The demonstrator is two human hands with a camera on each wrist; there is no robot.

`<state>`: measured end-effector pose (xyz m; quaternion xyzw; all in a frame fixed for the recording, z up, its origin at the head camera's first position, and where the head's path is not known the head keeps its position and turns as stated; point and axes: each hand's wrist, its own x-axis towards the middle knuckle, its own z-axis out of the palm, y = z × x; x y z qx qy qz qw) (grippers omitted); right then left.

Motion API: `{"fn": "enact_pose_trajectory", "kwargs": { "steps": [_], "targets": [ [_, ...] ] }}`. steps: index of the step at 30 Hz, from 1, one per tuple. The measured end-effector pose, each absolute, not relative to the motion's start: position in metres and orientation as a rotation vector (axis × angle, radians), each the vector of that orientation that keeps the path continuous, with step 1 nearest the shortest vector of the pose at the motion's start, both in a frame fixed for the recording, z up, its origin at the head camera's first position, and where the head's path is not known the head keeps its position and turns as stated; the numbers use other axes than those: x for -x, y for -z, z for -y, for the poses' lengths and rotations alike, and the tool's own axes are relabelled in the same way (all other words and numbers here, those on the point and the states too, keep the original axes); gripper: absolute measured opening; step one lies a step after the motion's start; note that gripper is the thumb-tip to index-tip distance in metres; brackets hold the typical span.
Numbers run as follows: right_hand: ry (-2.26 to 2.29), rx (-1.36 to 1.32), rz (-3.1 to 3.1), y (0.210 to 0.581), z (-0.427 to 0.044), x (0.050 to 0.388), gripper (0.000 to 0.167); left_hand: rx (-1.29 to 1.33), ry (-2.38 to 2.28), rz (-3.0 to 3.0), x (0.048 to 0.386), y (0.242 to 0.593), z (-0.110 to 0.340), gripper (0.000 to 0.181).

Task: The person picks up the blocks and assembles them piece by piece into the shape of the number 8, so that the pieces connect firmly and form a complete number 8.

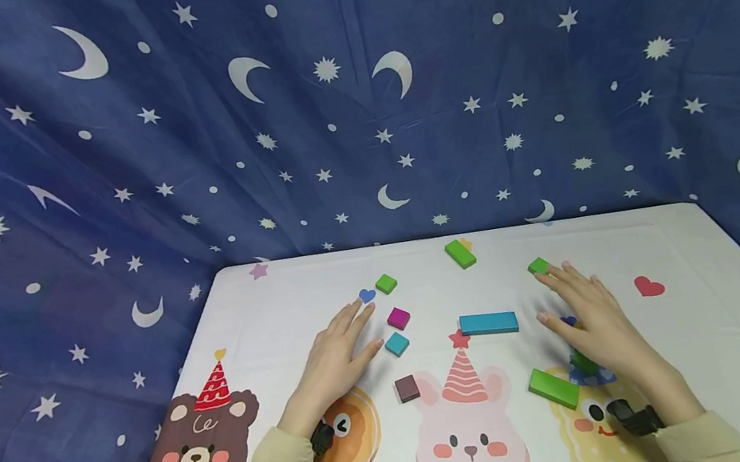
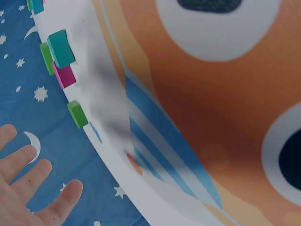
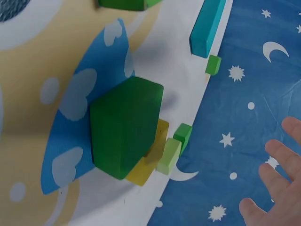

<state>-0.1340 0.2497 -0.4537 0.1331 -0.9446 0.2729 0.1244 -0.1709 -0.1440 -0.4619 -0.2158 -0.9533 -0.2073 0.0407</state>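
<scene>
My left hand (image 1: 334,354), fingers loosely extended, is held above the white tablecloth and grasps nothing. Right of it lie a teal block (image 1: 397,344), a magenta block (image 1: 398,318), a small green block (image 1: 386,283) and a brown block (image 1: 406,388). With fingers spread, my right hand (image 1: 590,317) is also empty. A green block (image 1: 539,266) lies just beyond its fingertips. Beneath this hand sits a dark green block (image 3: 124,127), mostly hidden in the head view. The right wrist view shows a yellow block (image 3: 148,162) and a light green block (image 3: 168,156) behind it.
Between the hands lies a long blue block (image 1: 489,323). Another green block (image 1: 460,254) is near the table's back edge, and a long green block (image 1: 553,388) lies nearer the front. A blue starry curtain (image 1: 322,109) hangs behind the table.
</scene>
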Motion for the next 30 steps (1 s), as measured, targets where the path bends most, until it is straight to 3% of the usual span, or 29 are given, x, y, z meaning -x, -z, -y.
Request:
{"fn": "enact_pose_trajectory", "kwargs": {
  "steps": [30],
  "targets": [
    [-0.83,-0.426,2.873,0.461,-0.239,0.147,0.063,0.841,0.78,2.964,0.179,0.466,0.129,0.049]
  ]
}}
